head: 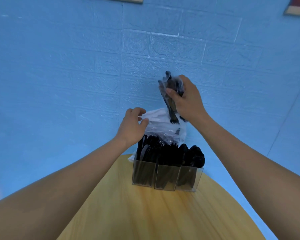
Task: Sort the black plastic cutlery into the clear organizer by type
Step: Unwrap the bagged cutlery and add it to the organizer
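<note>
Organizer: clear organizer (166, 177) with 3 compartments stands on the wooden table (145, 213), near the table's far rounded edge; bare wood in front of it toward the viewer.
Left compartment: long black pieces, knives by the look (144, 153).
Middle compartment: forks (168, 153), tines up.
Right compartment: spoons (192, 155), bowls up, rising above the rim.
Right hand: right hand (185, 99) held above and behind the organizer; fingers and thumb curled round a bundle of black cutlery (171, 94) partly wrapped in clear film. Fork tines show at the bundle's lower end, pointing down.
Left hand: left hand (133, 125) just above the organizer's left rear corner; thumb and fingertips pinching the edge of a clear plastic bag (158, 122).
Bag: crumpled, hangs between the 2 hands, lower part touching the cutlery tops.
Surround: blue brick-pattern wall (76, 66) close behind the table edge; 2 picture frames at the top edge of view.
</note>
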